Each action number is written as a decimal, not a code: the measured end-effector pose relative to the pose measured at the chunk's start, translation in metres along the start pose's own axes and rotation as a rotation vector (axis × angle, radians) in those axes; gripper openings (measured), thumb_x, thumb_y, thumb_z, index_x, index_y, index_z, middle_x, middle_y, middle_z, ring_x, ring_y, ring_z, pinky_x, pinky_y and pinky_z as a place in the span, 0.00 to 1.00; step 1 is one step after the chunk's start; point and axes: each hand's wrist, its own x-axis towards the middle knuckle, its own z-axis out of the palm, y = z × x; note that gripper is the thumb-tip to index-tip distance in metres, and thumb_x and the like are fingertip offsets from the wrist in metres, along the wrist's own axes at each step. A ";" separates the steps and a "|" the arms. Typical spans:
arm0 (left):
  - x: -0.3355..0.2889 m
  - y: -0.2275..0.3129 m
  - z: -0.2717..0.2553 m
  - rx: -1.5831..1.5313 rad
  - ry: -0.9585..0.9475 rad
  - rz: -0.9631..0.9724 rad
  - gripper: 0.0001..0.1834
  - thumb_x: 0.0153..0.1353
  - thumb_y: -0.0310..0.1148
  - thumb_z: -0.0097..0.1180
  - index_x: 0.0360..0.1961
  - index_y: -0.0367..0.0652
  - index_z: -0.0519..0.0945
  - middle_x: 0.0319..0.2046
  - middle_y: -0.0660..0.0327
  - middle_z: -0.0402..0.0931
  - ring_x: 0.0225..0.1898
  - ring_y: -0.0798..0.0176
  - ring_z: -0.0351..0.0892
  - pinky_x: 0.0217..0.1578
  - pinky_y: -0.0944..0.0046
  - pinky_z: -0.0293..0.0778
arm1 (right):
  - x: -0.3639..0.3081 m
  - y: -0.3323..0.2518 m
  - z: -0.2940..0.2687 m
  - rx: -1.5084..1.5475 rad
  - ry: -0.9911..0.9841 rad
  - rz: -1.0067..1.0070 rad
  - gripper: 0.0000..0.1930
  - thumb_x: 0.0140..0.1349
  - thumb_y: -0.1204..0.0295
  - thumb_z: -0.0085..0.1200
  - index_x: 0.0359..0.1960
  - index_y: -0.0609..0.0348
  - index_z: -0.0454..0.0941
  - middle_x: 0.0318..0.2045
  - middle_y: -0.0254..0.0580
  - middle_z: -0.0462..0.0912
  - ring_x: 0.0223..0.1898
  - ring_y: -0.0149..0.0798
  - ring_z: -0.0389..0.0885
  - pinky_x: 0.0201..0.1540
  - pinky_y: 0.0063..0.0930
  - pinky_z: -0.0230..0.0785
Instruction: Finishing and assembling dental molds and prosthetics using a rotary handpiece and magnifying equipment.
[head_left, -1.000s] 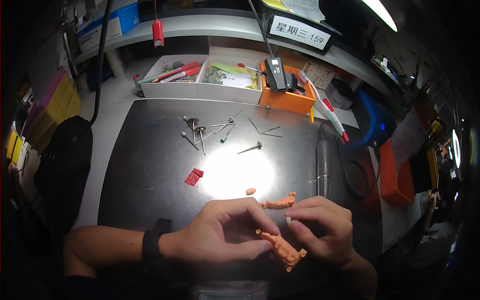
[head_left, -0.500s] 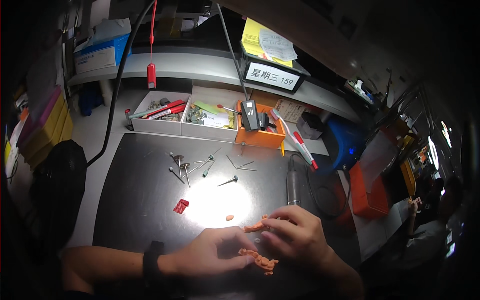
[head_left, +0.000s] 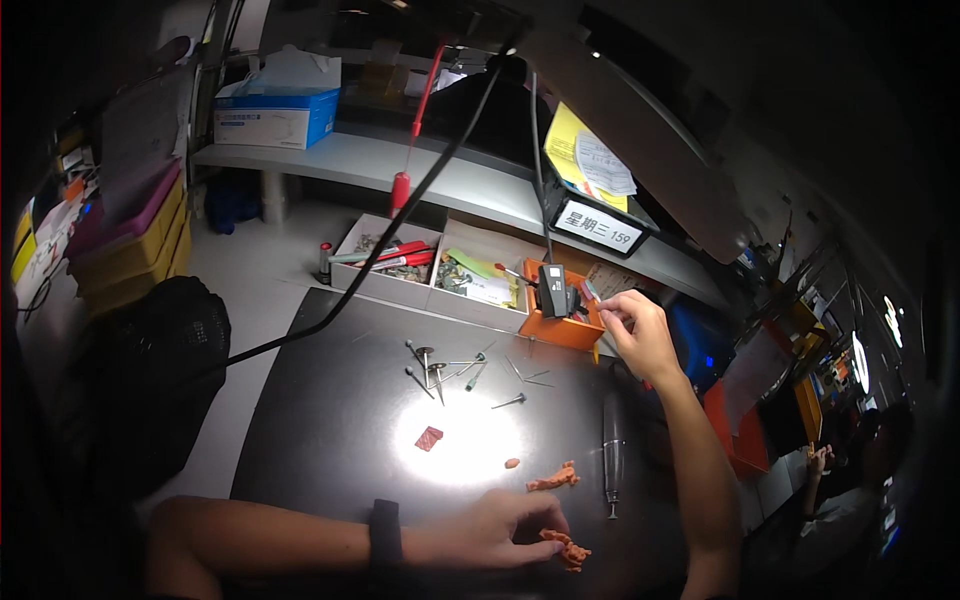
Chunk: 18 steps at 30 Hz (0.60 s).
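My left hand rests low over the dark work mat, thumb and fingers closed on an orange toothed dental model piece. A second orange dental model piece lies just beyond it, beside a small orange bit. My right hand is stretched out to the right end of the orange box. Its thumb and index finger are pinched at a slim light-coloured stick leaning there; the fingers partly hide it. A dark rotary handpiece lies on the mat, left of my right forearm.
Several mounted burs and thin pins lie mid-mat. A red wrapper piece sits in the bright light spot. White boxes of markers and small parts stand behind. A black cable crosses at the left. Another person is at far right.
My right hand has left the orange pieces and reached up to the orange box. The farther piece now lies free on the mat. My left hand keeps its piece; the whole view has shifted.
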 end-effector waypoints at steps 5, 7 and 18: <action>-0.004 -0.002 -0.002 0.033 -0.020 0.066 0.12 0.61 0.36 0.58 0.39 0.39 0.76 0.32 0.60 0.80 0.33 0.66 0.80 0.32 0.66 0.71 | 0.032 -0.083 0.042 -0.082 -0.185 -0.338 0.06 0.56 0.74 0.56 0.36 0.55 0.81 0.37 0.42 0.79 0.35 0.47 0.80 0.38 0.37 0.73; -0.005 -0.009 0.000 0.043 -0.013 0.111 0.11 0.60 0.35 0.58 0.38 0.38 0.76 0.33 0.60 0.80 0.35 0.65 0.79 0.33 0.65 0.72 | 0.051 -0.109 0.063 -0.166 -0.270 -0.430 0.08 0.57 0.73 0.55 0.38 0.53 0.81 0.39 0.41 0.78 0.37 0.48 0.80 0.39 0.40 0.74; -0.001 -0.007 -0.007 0.115 -0.097 0.097 0.21 0.50 0.28 0.55 0.47 0.34 0.77 0.43 0.51 0.80 0.45 0.53 0.80 0.51 0.58 0.73 | 0.101 -0.174 0.158 -0.370 -0.403 -0.416 0.08 0.56 0.72 0.50 0.34 0.64 0.77 0.30 0.55 0.81 0.29 0.54 0.82 0.31 0.44 0.76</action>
